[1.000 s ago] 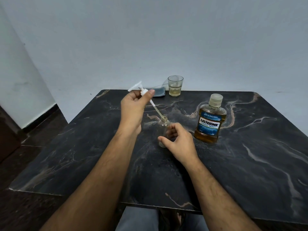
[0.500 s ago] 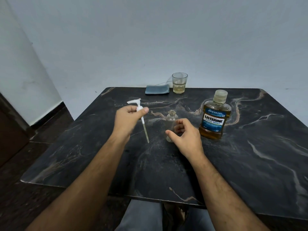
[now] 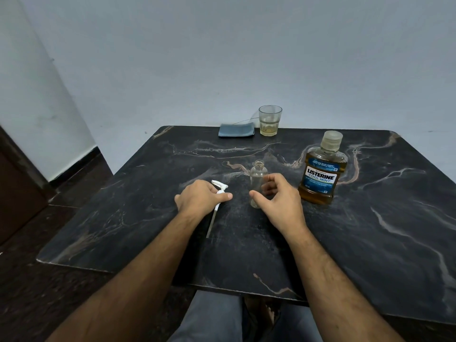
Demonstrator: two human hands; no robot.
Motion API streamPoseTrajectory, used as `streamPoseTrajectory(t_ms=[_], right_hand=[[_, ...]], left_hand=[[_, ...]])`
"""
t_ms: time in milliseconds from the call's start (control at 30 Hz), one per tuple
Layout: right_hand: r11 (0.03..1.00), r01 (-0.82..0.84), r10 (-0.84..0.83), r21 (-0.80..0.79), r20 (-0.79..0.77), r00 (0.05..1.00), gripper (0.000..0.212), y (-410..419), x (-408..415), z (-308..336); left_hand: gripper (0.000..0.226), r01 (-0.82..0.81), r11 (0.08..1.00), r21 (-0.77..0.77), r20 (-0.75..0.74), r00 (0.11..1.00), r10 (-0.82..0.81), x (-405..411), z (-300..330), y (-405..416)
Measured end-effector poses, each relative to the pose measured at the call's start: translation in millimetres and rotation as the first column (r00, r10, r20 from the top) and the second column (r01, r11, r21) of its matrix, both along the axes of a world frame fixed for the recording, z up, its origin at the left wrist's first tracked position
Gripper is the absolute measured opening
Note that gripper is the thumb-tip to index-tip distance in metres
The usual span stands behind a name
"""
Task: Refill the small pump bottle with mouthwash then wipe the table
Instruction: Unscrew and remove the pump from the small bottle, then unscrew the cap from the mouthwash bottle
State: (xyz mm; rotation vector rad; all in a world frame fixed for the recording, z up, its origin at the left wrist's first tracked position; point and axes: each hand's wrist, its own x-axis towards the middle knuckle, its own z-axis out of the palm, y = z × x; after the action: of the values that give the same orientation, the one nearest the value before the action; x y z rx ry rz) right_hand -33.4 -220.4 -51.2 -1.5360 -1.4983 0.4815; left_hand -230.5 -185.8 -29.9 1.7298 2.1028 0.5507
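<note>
A small clear glass bottle (image 3: 257,178) stands upright and uncapped on the black marble table (image 3: 370,230). My right hand (image 3: 276,201) curls around its lower part, thumb and fingers loosely at its sides. My left hand (image 3: 201,198) rests on the table holding the white pump head (image 3: 219,187); its long dip tube (image 3: 211,222) lies on the tabletop pointing toward me. The capped mouthwash bottle (image 3: 322,172) with amber liquid and a blue label stands just right of my right hand.
A drinking glass (image 3: 269,120) with a little yellowish liquid stands at the table's far edge. A folded blue-grey cloth (image 3: 236,130) lies to its left. A pale wall is behind the table; my knees show under the near edge.
My left hand pulled the pump out of the small bottle, carried it left and lowered it onto the table. My right hand stayed at the bottle.
</note>
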Motion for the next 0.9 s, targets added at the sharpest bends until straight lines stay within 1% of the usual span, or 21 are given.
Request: streamPoseTrajectory(t_ms=[167, 333, 533, 667, 733, 833, 900], right_hand=[[1.000, 0.001, -0.001, 0.006, -0.012, 1.000, 0.040, 0, 0, 0], [1.000, -0.004, 0.004, -0.002, -0.015, 1.000, 0.042, 1, -1, 0], [1.000, -0.002, 0.002, -0.002, -0.025, 1.000, 0.045, -1, 2, 2], [1.000, -0.004, 0.004, 0.021, -0.012, 1.000, 0.050, -1, 2, 0], [0.999, -0.007, 0.008, 0.035, -0.009, 1.000, 0.053, -2, 3, 0], [0.998, -0.018, 0.018, 0.056, 0.003, 1.000, 0.055, -5, 5, 1], [0.997, -0.030, 0.030, 0.074, 0.005, 1.000, 0.053, -6, 6, 2]], left_hand=[[0.040, 0.001, 0.999, -0.040, 0.010, 1.000, 0.000, 2, 3, -1], [0.032, 0.004, 0.999, -0.043, 0.059, 0.998, -0.001, -3, 6, -2], [0.020, 0.024, 0.999, 0.049, 0.117, 0.993, -0.030, -1, 17, -4], [0.011, 0.117, 0.981, 0.152, 0.266, 0.951, -0.155, 12, 23, -7], [0.014, 0.177, 0.966, 0.189, 0.359, 0.903, -0.236, 21, 26, -8], [0.037, 0.260, 0.934, 0.246, 0.481, 0.804, -0.350, 33, 27, -12], [0.049, 0.265, 0.926, 0.269, 0.524, 0.766, -0.372, 38, 26, -13]])
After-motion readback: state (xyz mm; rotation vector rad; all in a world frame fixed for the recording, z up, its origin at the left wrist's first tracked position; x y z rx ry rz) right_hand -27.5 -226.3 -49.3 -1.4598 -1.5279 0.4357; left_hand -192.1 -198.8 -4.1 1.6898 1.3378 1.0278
